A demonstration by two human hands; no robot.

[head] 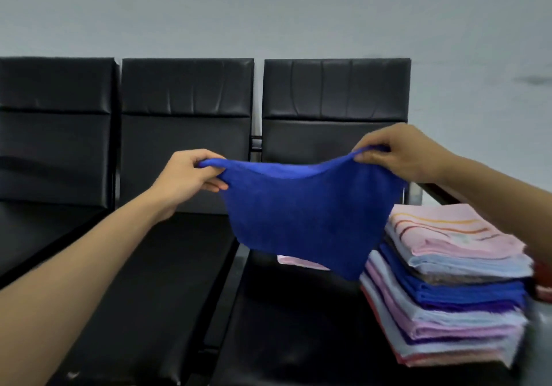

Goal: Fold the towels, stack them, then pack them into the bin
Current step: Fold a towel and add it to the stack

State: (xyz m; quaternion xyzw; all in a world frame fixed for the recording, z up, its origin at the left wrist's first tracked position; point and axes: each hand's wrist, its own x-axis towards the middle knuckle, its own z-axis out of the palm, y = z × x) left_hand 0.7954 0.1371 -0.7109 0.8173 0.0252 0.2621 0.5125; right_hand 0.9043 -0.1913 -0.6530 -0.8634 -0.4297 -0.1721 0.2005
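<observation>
While the left hand and right hand each pinch a top corner, the blue towel hangs spread above the seat — presumably squared for folding (stack just right).

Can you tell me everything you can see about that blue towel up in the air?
The blue towel is plain deep blue and looks soft and fuzzy. It is held up, spread out, and its top edge sags in the middle. The left hand pinches one top corner and the right hand pinches the other. The rest hangs loose above a black chair seat, beside a stack of folded towels. Whether its lowest corner brushes that stack cannot be told.
</observation>
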